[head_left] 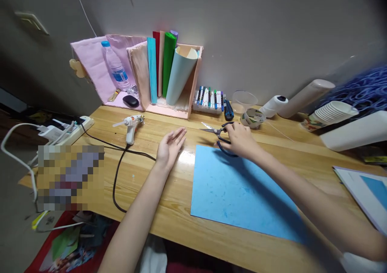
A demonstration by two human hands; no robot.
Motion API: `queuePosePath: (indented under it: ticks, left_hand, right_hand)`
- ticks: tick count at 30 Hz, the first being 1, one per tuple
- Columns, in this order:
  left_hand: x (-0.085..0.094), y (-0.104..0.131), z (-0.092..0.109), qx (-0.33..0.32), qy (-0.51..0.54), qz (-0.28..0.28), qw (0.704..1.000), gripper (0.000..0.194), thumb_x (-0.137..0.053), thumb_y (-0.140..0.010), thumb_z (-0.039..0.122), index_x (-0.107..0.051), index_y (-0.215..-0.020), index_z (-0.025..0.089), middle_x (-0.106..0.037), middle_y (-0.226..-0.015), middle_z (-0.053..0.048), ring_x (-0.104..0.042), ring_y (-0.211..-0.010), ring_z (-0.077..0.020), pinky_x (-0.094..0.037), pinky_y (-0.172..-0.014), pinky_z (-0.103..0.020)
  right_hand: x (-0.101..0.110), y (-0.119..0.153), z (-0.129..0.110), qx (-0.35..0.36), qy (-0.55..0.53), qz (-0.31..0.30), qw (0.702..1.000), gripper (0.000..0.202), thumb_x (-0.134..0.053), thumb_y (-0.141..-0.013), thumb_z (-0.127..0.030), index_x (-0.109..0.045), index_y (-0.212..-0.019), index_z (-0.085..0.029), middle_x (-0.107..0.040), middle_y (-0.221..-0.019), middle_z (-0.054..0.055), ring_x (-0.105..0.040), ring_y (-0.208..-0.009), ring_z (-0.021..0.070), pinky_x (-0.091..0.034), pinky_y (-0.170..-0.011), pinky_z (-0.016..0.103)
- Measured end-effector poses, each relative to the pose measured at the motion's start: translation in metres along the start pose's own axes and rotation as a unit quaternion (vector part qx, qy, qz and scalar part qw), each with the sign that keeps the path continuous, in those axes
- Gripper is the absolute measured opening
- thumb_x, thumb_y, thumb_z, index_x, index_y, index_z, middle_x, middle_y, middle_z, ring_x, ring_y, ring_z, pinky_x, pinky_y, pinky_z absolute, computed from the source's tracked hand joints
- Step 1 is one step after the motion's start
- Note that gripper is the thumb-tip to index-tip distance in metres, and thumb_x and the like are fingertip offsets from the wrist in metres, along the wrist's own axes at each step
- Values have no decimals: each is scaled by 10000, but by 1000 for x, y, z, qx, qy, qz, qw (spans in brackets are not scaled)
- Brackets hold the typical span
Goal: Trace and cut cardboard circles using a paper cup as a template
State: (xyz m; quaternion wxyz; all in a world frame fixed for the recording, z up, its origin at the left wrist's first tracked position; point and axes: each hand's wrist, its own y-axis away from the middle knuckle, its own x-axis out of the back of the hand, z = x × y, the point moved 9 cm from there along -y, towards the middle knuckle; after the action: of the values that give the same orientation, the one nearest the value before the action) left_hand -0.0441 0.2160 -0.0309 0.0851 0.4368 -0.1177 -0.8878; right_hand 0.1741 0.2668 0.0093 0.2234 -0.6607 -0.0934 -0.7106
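My right hand (243, 139) grips a pair of scissors (215, 131) by the dark handles, above the far edge of a blue sheet (238, 192). The scissors' blades point left and stand slightly apart. My left hand (171, 147) rests on its side on the wooden table, left of the sheet, fingers stretched out and nothing in it. Farther left, a white glue gun (130, 130) stands on the table with its black cord trailing toward me.
At the back, a pink cardboard organizer (177, 112) holds rolled coloured papers and a water bottle (116, 67). Markers (210, 98), a tape roll (253, 118), a thread spool (274, 106) and paper cups (331, 114) line the wall. A power strip (81, 126) lies left.
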Motion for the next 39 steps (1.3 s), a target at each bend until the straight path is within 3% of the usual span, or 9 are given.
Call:
queuePosePath:
  ticks: [4,9,14,19,25,29,31,36,39]
  left_hand:
    - [-9,4,-16,-6,-67,-37,997,286,-419,-850,172,-697,-828,109,-670,-1142,-137,-594,-1129,-218,-380,-1049,-336]
    - [-21,4,-36,87,-153,-84,981,272,-456,-838,187,-710,-846,90,-689,-1092,-155,-635,-1051,-236,-405,-1030,-360]
    - [-26,3,-34,96,-185,-94,974,246,-492,-837,207,-711,-832,94,-682,-1107,-154,-644,-1026,-231,-434,-1003,-343]
    - [-27,13,-46,146,-208,-117,960,296,-488,-858,257,-715,-888,70,-686,-1083,-179,-643,-1022,-245,-422,-1010,-358]
    - [-26,18,-57,174,-218,-146,949,331,-463,-884,295,-717,-912,84,-685,-1096,-162,-631,-1045,-247,-401,-1022,-363]
    - [-27,21,-64,253,-137,-137,948,362,-427,-878,268,-695,-948,35,-672,-1109,-190,-651,-992,-240,-445,-967,-342]
    - [-21,18,-58,271,-74,-86,956,333,-422,-869,229,-684,-921,32,-704,-1003,-185,-672,-910,-218,-477,-923,-336]
    - [17,-1,-10,130,22,101,986,282,-385,-825,98,-655,-748,84,-695,-687,-92,-663,-665,-133,-522,-827,-293]
    - [13,-2,-4,99,-91,53,989,327,-397,-840,156,-675,-681,92,-705,-710,-111,-669,-682,-161,-516,-816,-303]
  right_hand:
    - [-31,-28,31,-5,-50,-85,995,402,-584,-798,-482,-598,-1022,-149,-583,-947,159,-540,-887,314,-373,-730,372]
    - [-38,-39,43,-3,-124,-64,990,383,-669,-766,-350,-610,-1064,-117,-598,-1015,170,-562,-945,300,-427,-785,372]
    - [-10,-24,3,57,-184,28,981,338,-563,-856,-240,-539,-1177,-138,-546,-1149,146,-513,-1099,242,-426,-896,368]
    - [34,14,-58,260,-328,134,898,191,-508,-904,-259,-618,-1046,-193,-593,-1009,107,-554,-950,204,-466,-809,362]
    - [38,23,-61,288,-332,165,883,245,-456,-942,-265,-663,-830,-193,-637,-845,80,-566,-786,166,-456,-711,309]
    - [42,21,-53,264,-422,168,851,187,-494,-921,-236,-650,-825,-195,-670,-816,69,-605,-799,172,-482,-740,328]
    - [45,19,-39,211,-467,181,839,160,-522,-902,-244,-643,-809,-198,-681,-820,71,-623,-823,186,-494,-771,352]
    - [44,13,21,22,-547,235,803,137,-610,-834,-318,-621,-772,-196,-667,-908,83,-627,-898,212,-489,-838,382]
    - [22,0,14,12,-602,109,791,165,-655,-785,-342,-623,-764,-182,-668,-829,65,-628,-807,192,-496,-763,343]
